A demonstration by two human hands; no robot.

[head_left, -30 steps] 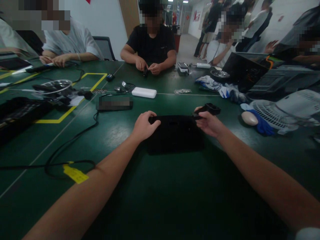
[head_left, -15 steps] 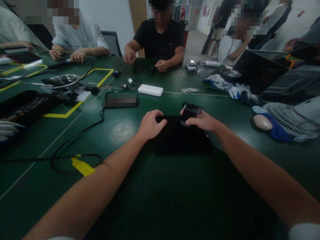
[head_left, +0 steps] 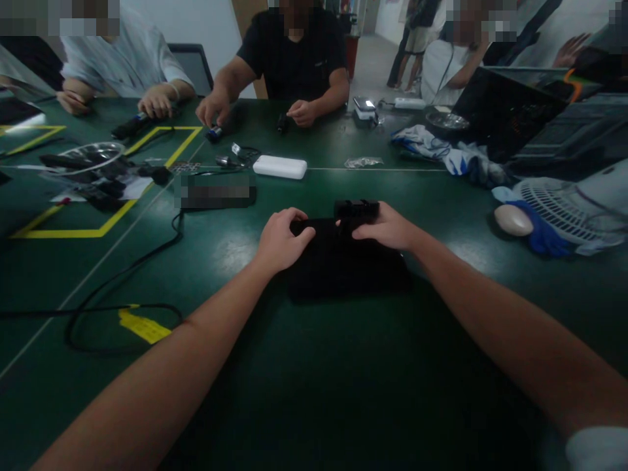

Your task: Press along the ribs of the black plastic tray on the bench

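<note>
A black, flat, panel-like thing (head_left: 348,271) lies on the green table (head_left: 373,379) in front of me; it is too dark to make out its kind. My left hand (head_left: 284,239) is curled round its upper left corner, thumb and fingers on either side. In my right hand (head_left: 387,226) is a small black blocky part (head_left: 357,210), held over the panel's far edge between thumb and fingers. The part's lower end merges with the dark panel, so I cannot tell whether they touch.
Beyond my hands lie a white power bank (head_left: 279,167) and a black box (head_left: 216,193) with a cable. A metal bowl (head_left: 93,157) stands left. At right are a computer mouse (head_left: 513,220), a blue glove (head_left: 544,232) and a white fan (head_left: 564,209). Several people sit around.
The black part in my right hand has tipped, its slotted top now turned away from view. The view has shifted slightly. Across the table, a person's hand has reached a small dark object.
</note>
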